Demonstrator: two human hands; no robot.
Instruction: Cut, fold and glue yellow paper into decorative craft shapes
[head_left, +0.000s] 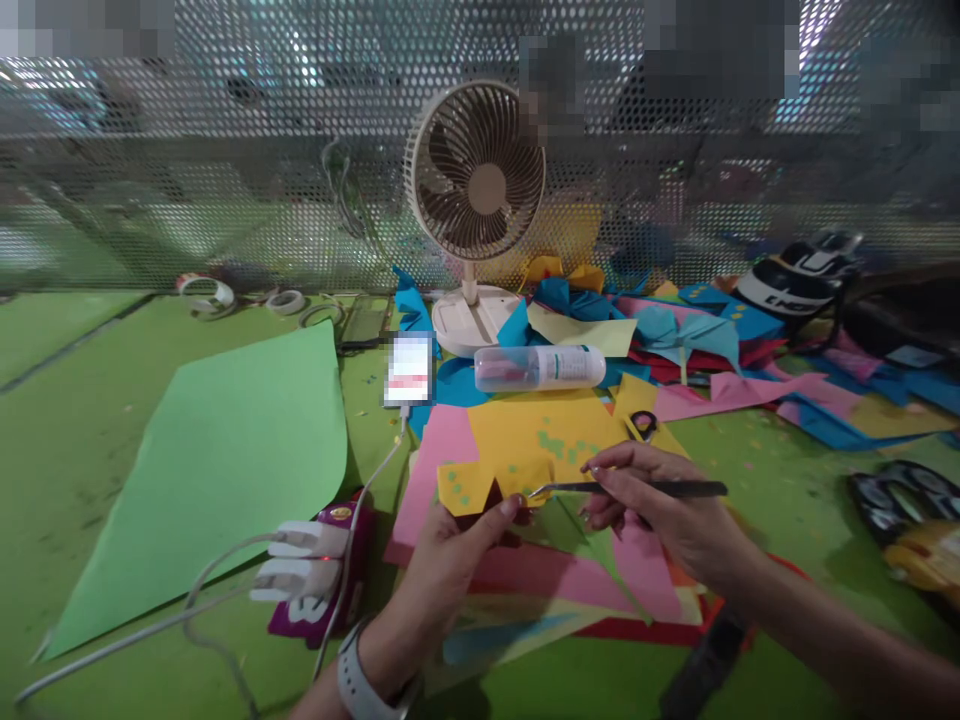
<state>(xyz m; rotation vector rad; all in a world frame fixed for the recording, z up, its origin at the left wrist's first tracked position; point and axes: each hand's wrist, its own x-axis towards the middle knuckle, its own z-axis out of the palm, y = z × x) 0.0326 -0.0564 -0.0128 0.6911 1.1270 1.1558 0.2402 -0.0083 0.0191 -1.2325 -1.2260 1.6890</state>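
On the near side of the clear plastic bottle with a white label [570,368], left of its middle, the left hand [466,548] has its grip clamped on a yellow, green-spotted, folded paper piece [459,487]. The right hand [649,490], near side of the bottle's right end, has its grip closed around a slim black tool with a metal tip [690,489]. Its long axis runs nearly level, tip leftward at the paper, beside the nearer left thumb; contact is unclear.
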